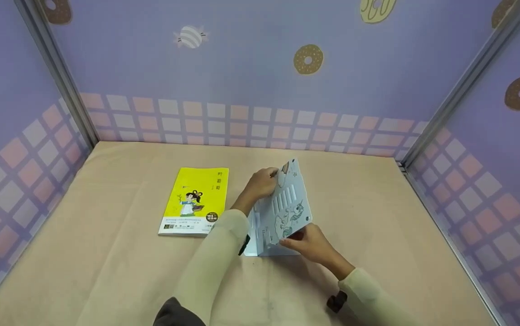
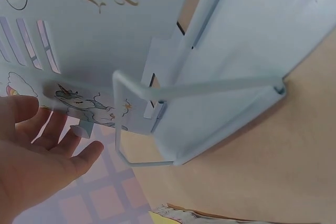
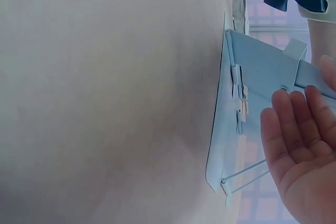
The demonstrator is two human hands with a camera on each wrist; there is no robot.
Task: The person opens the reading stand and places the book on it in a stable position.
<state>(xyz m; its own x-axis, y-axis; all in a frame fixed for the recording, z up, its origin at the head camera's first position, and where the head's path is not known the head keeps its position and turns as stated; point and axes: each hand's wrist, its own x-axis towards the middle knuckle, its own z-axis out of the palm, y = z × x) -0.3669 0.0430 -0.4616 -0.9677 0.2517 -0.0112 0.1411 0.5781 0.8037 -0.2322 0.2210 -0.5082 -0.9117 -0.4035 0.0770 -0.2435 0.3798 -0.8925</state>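
A light blue metal book stand [image 1: 303, 192] with a unicorn drawing and a row of slots is in the middle of the table. Its panel is raised at a steep tilt above the flat base [image 1: 252, 242]. My left hand [image 1: 262, 183] grips the panel's far side edge. At the near edge, my right hand [image 1: 310, 244] holds the lower corner, thumb in front and fingers behind. A bent wire support [image 2: 199, 88] juts from the base in the left wrist view. Hinge tabs join base and panel in the right wrist view.
Left of the stand, a yellow book [image 1: 210, 190] with a cartoon figure on its cover lies flat. A beige cloth covers the table [image 1: 119, 253]. Purple patterned walls [image 1: 242, 68] enclose its back and sides, with metal posts at the corners.
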